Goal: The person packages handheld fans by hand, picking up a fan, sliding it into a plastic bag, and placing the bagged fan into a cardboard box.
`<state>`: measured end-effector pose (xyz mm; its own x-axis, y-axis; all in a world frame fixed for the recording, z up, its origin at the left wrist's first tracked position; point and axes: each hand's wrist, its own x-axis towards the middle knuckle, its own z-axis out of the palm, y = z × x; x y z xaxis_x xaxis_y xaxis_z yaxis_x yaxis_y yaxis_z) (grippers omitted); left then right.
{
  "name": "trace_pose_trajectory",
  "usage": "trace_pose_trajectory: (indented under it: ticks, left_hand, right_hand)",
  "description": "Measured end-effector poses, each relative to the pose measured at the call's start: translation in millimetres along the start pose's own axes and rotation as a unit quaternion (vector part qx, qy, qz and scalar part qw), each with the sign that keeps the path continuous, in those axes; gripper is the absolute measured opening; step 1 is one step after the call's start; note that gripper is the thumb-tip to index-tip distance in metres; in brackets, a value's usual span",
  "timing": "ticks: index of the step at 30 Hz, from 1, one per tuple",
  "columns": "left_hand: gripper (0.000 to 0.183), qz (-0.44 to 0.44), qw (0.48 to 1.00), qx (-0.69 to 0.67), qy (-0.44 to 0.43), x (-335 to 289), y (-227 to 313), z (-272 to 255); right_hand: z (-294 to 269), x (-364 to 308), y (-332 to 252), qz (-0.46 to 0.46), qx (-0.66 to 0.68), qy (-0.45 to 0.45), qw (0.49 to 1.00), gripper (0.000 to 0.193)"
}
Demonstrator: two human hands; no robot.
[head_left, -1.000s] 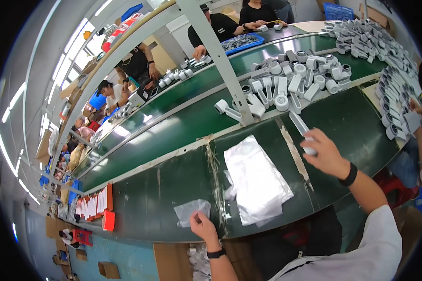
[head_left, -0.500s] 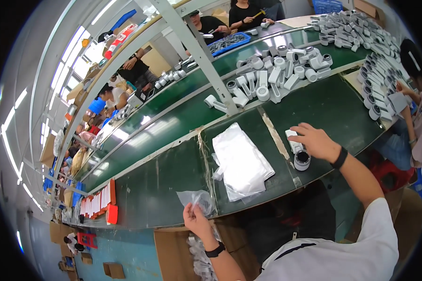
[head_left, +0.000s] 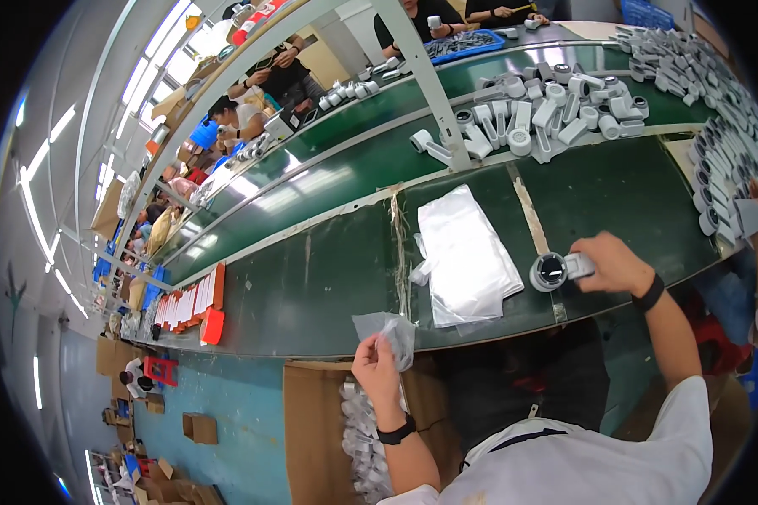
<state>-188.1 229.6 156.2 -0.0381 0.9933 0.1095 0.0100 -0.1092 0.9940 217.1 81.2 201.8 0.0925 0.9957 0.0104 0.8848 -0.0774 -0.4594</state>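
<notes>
My left hand (head_left: 376,369) pinches a small clear plastic bag (head_left: 396,334) at the bench's front edge. The bag hangs loosely beside a stack of flat clear plastic bags (head_left: 467,252) lying on the green bench. My right hand (head_left: 616,264) is closed round the light-grey handle of a handheld device (head_left: 549,272). Its round head, with a dark glossy face and pale rim, points left, toward the stack of bags. The device looks raised off the bench, just right of the stack. My right fingers partly cover its handle.
A pile of similar devices (head_left: 556,109) lies behind the bench, with rows of more (head_left: 716,181) at right beside a co-worker. A metal post (head_left: 429,93) rises at the bench's back edge. Below my left forearm, an open carton (head_left: 312,421) holds bagged pieces. Orange-and-white boxes (head_left: 195,301) stand far left.
My right hand has gripped the device that lay on the bench and turned it, so its head points left. My left hand still holds the bag. The whole view has shifted.
</notes>
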Motion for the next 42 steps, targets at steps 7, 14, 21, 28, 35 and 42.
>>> trace_pose_trajectory:
  ticks: [7,14,21,28,35,42]
  left_hand:
    - [0.015,-0.027,0.997,-0.012,-0.071,-9,-3,41]
    - [0.014,-0.024,0.991,-0.008,-0.129,-24,12,47]
    - [0.011,-0.008,0.957,0.009,-0.291,-25,13,16]
    - [0.012,-0.024,0.915,-0.04,-0.402,-26,39,8]
    - [0.011,-0.046,0.938,-0.053,-0.34,-21,26,6]
    - [0.014,0.201,0.954,0.129,-0.182,-42,49,38]
  right_hand:
    - [58,-21,-76,-0.074,0.37,-0.024,0.926,0.062]
    - [98,3,-117,-0.055,0.471,-0.098,0.875,0.055]
    - [97,21,-120,-0.085,0.482,-0.234,0.84,0.075]
    - [100,30,-126,-0.107,0.458,-0.328,0.819,0.065]
    - [106,23,-135,-0.037,0.516,-0.186,0.835,0.038]
    - [130,17,-142,0.001,0.452,-0.003,0.892,0.035]
